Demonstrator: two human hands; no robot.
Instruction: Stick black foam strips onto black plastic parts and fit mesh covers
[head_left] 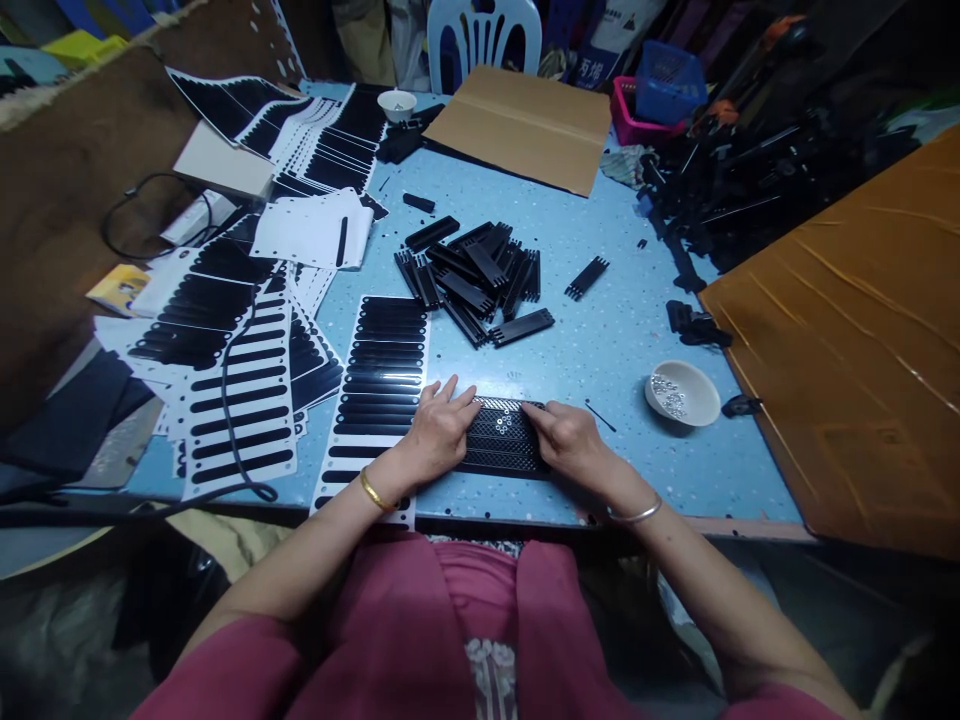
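A black perforated tray (501, 456) lies flat on the blue speckled table, close to its front edge. Several small silver rings (503, 422) rest loose on its surface. My left hand (444, 432) holds the tray's left end, some fingers raised and apart. At the opposite end, my right hand (574, 440) grips the tray with curled fingers; the fingertips underneath are hidden. Left of my left hand is a sheet of black adhesive strips (381, 385), partly covered by my wrist. Beyond the tray sits a heap of black plastic bars (487, 270).
A white bowl (701, 398) with small silver pieces stands to the right, near a large brown taped box (855, 350). Strip sheets (240, 410) and a cable crowd the left. Flattened cardboard (525, 125) and a small white bowl (396, 105) lie at the back.
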